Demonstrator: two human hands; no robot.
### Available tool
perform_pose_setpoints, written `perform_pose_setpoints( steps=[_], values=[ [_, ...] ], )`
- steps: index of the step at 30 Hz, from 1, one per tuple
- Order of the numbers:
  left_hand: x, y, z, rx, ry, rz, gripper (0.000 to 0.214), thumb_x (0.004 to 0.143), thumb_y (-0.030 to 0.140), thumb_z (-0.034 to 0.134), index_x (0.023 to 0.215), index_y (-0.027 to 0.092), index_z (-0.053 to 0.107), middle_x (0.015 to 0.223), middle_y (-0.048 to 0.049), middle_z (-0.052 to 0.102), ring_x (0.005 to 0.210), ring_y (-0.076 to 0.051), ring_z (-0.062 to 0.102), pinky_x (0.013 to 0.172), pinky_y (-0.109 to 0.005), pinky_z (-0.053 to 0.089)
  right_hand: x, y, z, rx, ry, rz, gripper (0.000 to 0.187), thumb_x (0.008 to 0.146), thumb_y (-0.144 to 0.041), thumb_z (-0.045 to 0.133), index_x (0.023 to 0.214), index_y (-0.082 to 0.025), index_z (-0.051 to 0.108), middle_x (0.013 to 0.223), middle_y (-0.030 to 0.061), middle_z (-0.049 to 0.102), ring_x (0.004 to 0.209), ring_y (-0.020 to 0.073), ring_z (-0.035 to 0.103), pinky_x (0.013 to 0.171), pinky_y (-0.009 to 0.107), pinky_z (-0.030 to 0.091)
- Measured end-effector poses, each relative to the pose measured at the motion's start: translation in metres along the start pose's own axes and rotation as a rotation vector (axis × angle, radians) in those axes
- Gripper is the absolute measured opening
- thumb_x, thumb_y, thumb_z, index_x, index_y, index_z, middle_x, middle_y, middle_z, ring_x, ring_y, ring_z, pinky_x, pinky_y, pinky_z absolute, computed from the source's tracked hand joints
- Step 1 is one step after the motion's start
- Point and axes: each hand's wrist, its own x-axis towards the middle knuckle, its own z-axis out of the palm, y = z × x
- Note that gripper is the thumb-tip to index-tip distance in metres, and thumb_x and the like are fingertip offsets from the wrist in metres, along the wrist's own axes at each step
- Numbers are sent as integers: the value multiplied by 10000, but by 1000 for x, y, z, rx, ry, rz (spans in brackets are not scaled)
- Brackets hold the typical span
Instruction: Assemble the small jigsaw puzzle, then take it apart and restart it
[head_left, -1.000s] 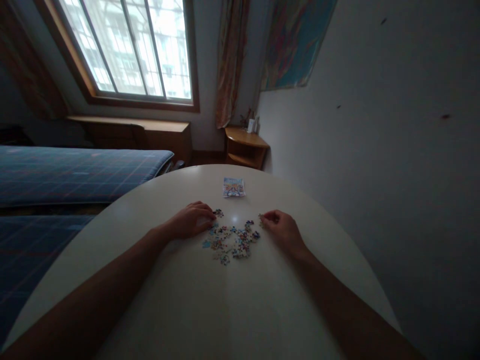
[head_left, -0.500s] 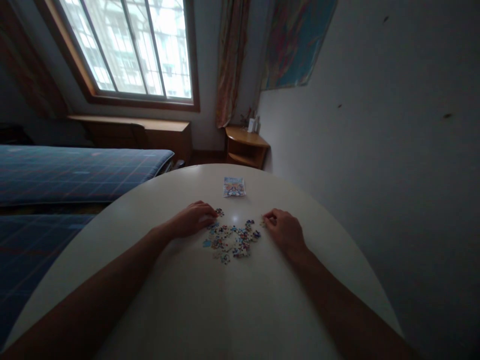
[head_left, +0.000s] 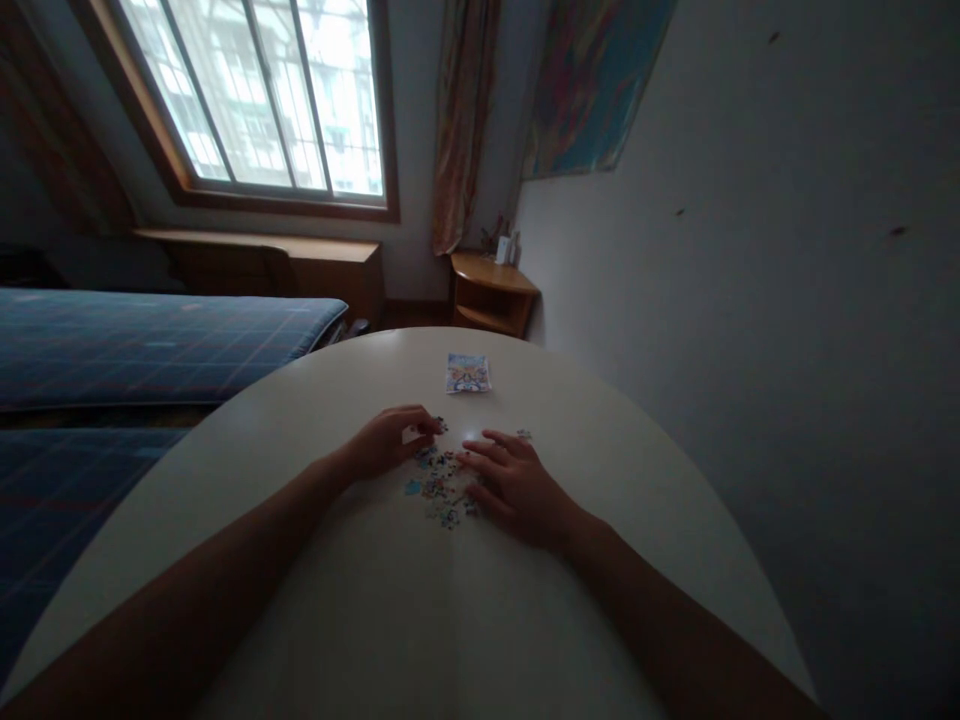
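Many small jigsaw puzzle pieces (head_left: 439, 487) lie in a loose pile on the white round table (head_left: 420, 610). My left hand (head_left: 391, 440) is at the pile's upper left, its fingers curled and its thumb close to the fingertips. A puzzle piece (head_left: 442, 425) shows at those fingertips. My right hand (head_left: 521, 490) lies over the right side of the pile, palm down with fingers spread, hiding the pieces beneath. Just beyond it, a separate pale puzzle piece (head_left: 524, 434) rests on the table.
A small printed picture sheet (head_left: 468, 374) lies farther back on the table. To the left is a bed with a blue plaid mattress (head_left: 165, 345). A wooden corner stand (head_left: 491, 285) is behind the table, and a wall (head_left: 750, 300) runs along the right.
My right hand has moved left from the separate pale piece onto the pile, and its fingers have spread out of a pinch. My left hand has stayed nearly in place, fingers more curled.
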Motion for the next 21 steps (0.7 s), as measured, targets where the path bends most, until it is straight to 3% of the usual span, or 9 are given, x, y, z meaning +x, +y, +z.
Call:
perform_pose_setpoints(
  steps=[3, 11, 21],
  values=[
    [-1, 3, 1, 20, -47, 31, 89, 892, 265, 652, 931, 206, 705, 880, -32, 701, 835, -168, 631, 811, -294, 472, -1, -7, -1, 5, -63, -21, 400, 995, -447, 487, 1337, -274, 602, 1389, 51, 608, 1399, 284, 393, 1135, 503, 293],
    [1, 23, -1, 139, -234, 149, 175, 848, 352, 732, 994, 255, 746, 943, -32, 702, 927, -200, 634, 913, -340, 416, -1, 1, -7, -11, -59, -49, 310, 969, -408, 554, 1230, -282, 665, 1323, 29, 648, 1378, 300, 407, 1122, 497, 326],
    [5, 28, -3, 46, -258, 53, 54, 814, 229, 751, 837, 200, 711, 848, -10, 709, 878, -184, 634, 896, -320, 436, -1, -2, -10, -51, -67, -87, 332, 968, -400, 552, 1239, -239, 657, 1314, 61, 656, 1362, 310, 441, 1110, 508, 362]
  ],
)
